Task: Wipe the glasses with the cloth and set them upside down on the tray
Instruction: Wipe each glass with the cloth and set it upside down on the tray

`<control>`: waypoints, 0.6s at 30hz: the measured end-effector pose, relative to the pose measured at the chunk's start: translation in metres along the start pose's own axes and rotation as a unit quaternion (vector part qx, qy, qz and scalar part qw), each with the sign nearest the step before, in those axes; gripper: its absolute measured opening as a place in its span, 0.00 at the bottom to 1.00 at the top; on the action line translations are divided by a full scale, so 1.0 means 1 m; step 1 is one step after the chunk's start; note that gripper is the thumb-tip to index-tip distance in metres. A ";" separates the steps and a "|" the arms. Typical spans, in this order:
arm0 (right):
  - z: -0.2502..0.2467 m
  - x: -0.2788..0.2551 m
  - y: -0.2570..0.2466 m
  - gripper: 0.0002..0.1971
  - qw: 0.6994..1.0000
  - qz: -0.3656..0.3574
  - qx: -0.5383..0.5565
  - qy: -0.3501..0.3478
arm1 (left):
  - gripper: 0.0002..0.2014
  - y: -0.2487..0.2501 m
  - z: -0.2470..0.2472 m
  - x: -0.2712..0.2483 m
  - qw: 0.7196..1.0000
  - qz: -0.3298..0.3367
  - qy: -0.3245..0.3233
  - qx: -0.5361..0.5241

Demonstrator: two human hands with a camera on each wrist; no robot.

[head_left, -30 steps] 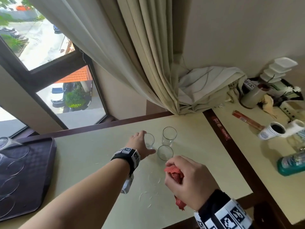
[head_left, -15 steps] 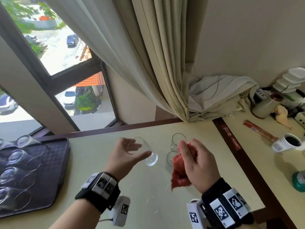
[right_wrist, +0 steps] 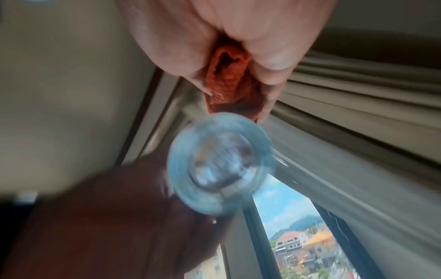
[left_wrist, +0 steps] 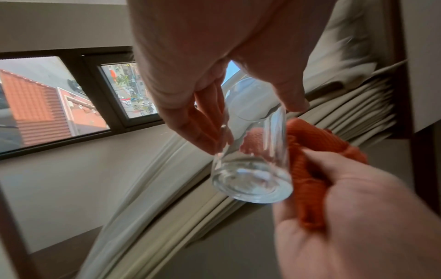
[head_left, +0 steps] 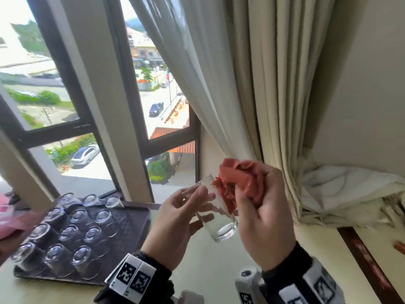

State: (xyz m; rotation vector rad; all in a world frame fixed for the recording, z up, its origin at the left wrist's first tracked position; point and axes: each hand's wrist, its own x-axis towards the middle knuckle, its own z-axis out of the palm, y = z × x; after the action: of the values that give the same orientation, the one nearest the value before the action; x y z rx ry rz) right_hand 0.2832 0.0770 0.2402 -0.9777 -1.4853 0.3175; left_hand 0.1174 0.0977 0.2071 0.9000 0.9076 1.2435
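Because the left hand [head_left: 175, 218] grasps the glass [head_left: 215, 212] only by fingers and thumb round its wall, tilted in mid-air with the heavy base lowest, a hard push could slide it out. Against the glass's upper side, the right hand [head_left: 263, 218] is clenched on the bunched red cloth [head_left: 237, 183]. Beyond, left of the grip, the tray [head_left: 131, 233] is crowded with upturned glasses [head_left: 68, 233]; a careless set-down could knock them.
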 end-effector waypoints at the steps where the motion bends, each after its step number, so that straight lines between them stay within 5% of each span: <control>1: 0.004 -0.001 -0.002 0.16 0.997 -0.063 -0.019 -0.035 | 0.35 0.007 0.000 -0.002 1.000 0.007 -0.002 -0.011; 5: 0.011 -0.006 -0.011 0.25 0.976 -0.147 -0.056 -0.150 | 0.38 0.026 -0.003 -0.011 0.999 0.021 -0.016 -0.030; 10: 0.005 -0.029 -0.016 0.24 0.962 -0.210 -0.109 -0.138 | 0.40 0.046 -0.008 -0.016 0.999 0.046 -0.002 0.010; 18: -0.004 -0.014 -0.030 0.23 0.988 -0.115 -0.017 -0.098 | 0.33 0.050 0.006 -0.032 0.998 0.069 0.001 -0.006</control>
State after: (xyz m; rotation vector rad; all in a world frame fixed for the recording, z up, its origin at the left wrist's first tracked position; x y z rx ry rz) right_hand 0.2733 0.0476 0.2526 -0.8099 -1.7696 0.2259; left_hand 0.1016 0.0705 0.2579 0.9666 0.8497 1.3667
